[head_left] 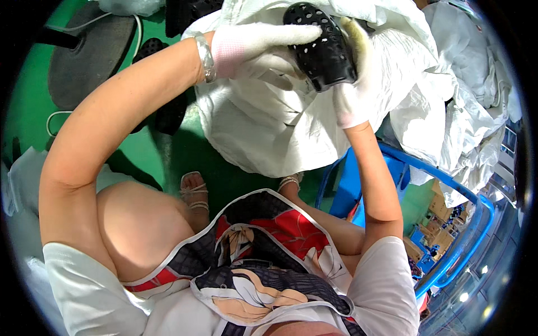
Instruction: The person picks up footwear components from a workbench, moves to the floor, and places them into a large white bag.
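A black clog [324, 53] with many round holes is held up at the top middle, over a large white woven sack [263, 134]. My left hand [260, 50], in a white knit glove, grips it from the left, thumb stretched across the holed top and the other fingers curled lower down. From the right side, my right hand [358, 78] is closed round the clog in a matching glove, its fingertips yellowed. The clog's underside is hidden. More black clogs [171, 115] lie on the green floor left of the sack.
A dark round stand base [78, 61] with a white cable lies at the upper left. Crumpled white plastic bags [471, 112] heap up at the right. A blue tubular frame [457, 185] and a blue bin [343, 190] stand near my right arm.
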A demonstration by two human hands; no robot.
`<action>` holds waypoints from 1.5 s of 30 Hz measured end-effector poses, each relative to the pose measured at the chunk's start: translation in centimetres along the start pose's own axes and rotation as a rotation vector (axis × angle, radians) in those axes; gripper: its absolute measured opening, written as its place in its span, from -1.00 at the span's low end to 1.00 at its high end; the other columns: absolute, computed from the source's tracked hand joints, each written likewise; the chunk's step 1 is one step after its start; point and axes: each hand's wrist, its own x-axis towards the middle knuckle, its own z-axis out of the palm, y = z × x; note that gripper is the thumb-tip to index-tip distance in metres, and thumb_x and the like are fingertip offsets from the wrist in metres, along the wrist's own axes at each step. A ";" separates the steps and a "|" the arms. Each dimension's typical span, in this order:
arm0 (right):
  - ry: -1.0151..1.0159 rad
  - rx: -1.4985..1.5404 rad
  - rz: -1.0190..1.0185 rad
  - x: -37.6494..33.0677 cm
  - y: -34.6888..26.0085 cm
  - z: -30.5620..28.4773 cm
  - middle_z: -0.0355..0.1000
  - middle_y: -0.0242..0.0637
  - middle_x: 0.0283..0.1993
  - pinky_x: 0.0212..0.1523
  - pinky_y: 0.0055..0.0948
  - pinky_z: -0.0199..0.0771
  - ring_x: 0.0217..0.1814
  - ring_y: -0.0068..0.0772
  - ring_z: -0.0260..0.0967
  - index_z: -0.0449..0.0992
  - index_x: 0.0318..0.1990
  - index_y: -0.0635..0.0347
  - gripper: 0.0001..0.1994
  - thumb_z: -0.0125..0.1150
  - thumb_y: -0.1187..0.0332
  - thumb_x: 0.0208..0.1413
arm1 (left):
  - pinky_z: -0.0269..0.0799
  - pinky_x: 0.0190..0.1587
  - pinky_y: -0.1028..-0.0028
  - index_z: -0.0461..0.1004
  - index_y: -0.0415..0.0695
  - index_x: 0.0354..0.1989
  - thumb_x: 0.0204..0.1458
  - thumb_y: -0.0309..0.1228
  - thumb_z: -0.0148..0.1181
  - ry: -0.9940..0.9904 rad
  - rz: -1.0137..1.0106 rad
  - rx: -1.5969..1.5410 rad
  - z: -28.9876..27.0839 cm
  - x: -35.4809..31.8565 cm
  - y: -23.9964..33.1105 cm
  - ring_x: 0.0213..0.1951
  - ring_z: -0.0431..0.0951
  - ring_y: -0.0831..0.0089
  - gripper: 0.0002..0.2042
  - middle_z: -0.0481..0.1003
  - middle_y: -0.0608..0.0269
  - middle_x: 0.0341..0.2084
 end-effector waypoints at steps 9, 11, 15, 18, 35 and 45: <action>-0.340 -0.137 -0.190 -3.4 0.4 5.0 0.34 -0.03 0.10 0.13 -0.23 0.31 0.14 0.01 0.29 0.28 0.16 0.16 -0.35 0.35 0.30 -0.16 | 0.48 0.02 0.43 0.11 -0.22 0.26 0.14 -0.23 0.09 -0.082 -0.035 0.325 -7.4 -6.2 2.8 0.00 0.48 0.49 -0.44 0.42 0.17 0.00; -0.454 -0.240 -0.154 -4.8 1.7 5.5 0.36 -0.08 0.07 0.08 -0.22 0.33 0.10 0.00 0.31 0.33 0.12 0.11 -0.44 0.31 0.32 -0.11 | 0.37 0.03 0.30 0.18 -0.25 0.21 0.02 -0.26 0.10 -0.002 -0.216 0.163 -7.6 -9.3 4.0 -0.05 0.45 0.04 -0.42 0.40 -0.06 -0.04; -0.548 -0.252 -0.004 -6.1 2.1 6.7 0.38 -0.11 0.04 0.04 -0.21 0.34 0.05 -0.03 0.34 0.33 0.12 0.07 -0.51 0.22 0.30 -0.03 | 0.46 -0.03 0.46 0.14 -0.20 0.26 0.15 -0.31 0.07 0.185 -0.366 0.443 -13.8 -14.8 3.5 -0.04 0.47 0.56 -0.48 0.42 0.26 0.01; -0.626 -0.269 0.086 -6.4 1.4 7.4 0.37 -0.11 0.05 0.07 -0.24 0.33 0.08 -0.07 0.34 0.33 0.14 0.10 -0.53 0.18 0.32 0.01 | 0.37 0.10 0.39 0.11 -0.21 0.28 0.18 -0.36 0.02 0.205 -0.308 0.329 -16.1 -16.5 2.5 0.06 0.42 0.51 -0.50 0.39 0.22 0.06; -0.672 -0.287 0.130 -6.1 1.9 7.1 0.38 -0.06 0.06 0.09 -0.24 0.32 0.11 -0.06 0.33 0.33 0.16 0.10 -0.53 0.10 0.40 0.02 | 0.32 0.11 0.29 0.16 -0.01 0.28 0.11 -0.41 0.01 0.731 -0.339 1.502 -23.0 -15.9 -3.5 0.04 0.40 0.14 -0.50 0.34 -0.03 0.06; -0.337 -0.312 0.181 -3.2 4.7 4.8 0.48 -0.13 -0.13 -0.04 -0.35 0.41 -0.08 -0.14 0.44 0.48 -0.01 0.10 -0.71 0.07 0.30 0.12 | 0.21 0.20 0.17 0.04 0.10 0.34 -0.03 0.17 0.11 0.808 -0.398 1.615 -16.7 -15.2 -4.3 0.21 0.21 -0.16 -0.21 0.13 -0.26 0.21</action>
